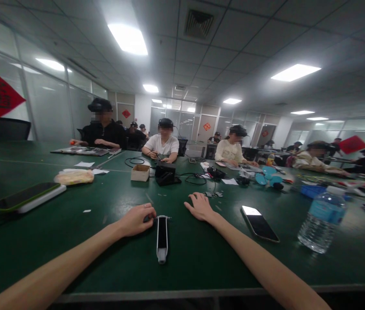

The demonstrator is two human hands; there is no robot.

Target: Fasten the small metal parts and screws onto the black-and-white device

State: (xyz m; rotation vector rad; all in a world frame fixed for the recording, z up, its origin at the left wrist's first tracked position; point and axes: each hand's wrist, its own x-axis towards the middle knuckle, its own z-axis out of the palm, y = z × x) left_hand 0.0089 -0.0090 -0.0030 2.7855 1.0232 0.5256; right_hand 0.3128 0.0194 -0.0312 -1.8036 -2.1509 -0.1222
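A narrow white-framed device with a black face [162,239] lies lengthwise on the green table [111,267], in front of me. Beside its far end, my left hand [137,219] rests with the fingers curled in; whatever they may hold is hidden. A thin rod-like piece [168,218] crosses the device's far end, close to those fingertips. To the right, my right hand [200,207] lies palm down on the tabletop, fingers spread, with nothing in it. Several small grey pieces [213,194] sit just beyond its fingers.
At right are a phone [260,223] and a water bottle [322,219]. A small open box [140,173] and a black object [166,172] stand ahead. Leftward lie a plastic-wrapped item [74,177] and a green-edged tablet-like device [22,197]. Other people sit across the table.
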